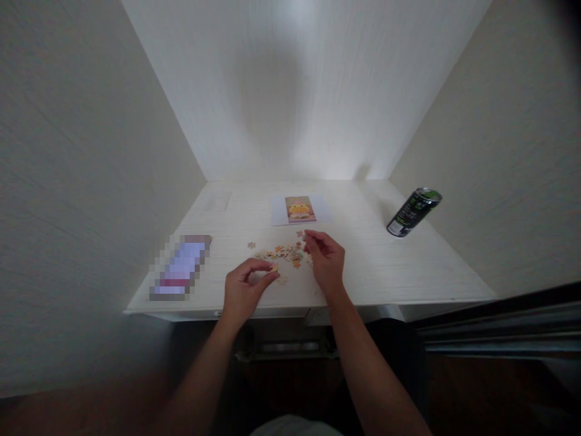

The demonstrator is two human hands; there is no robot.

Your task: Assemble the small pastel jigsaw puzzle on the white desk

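A small yellow lobed puzzle piece [275, 267], likely light, stiff card best held by its edges, is pinched in the left hand [241, 289]; the right hand [328, 261] pinches a pinkish piece [299, 234]; loose multicoloured pieces [285, 251] lie between the fingers on the white table [376, 272].

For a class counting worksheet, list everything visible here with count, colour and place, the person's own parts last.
Yellow piece: 1, yellowish, left hand's pinch
Pinkish piece: 1, pinkish, at right fingertips; gripped or merely touched, unclear
Puzzle pieces: many, uncountable, tan and orange, mostly clustered between the hands
Picture card: 1, brownish with yellow figure, behind the pieces
Sheet: 1, white, under the card
Can: 1, black and green, desk's right side
Pixelated device: 1, lilac screen, desk's left side
Desk: 1, white, centre
Walls: 3, pale, left, back and right
Left hand: 1, bare, left of centre
Right hand: 1, bare, right of centre
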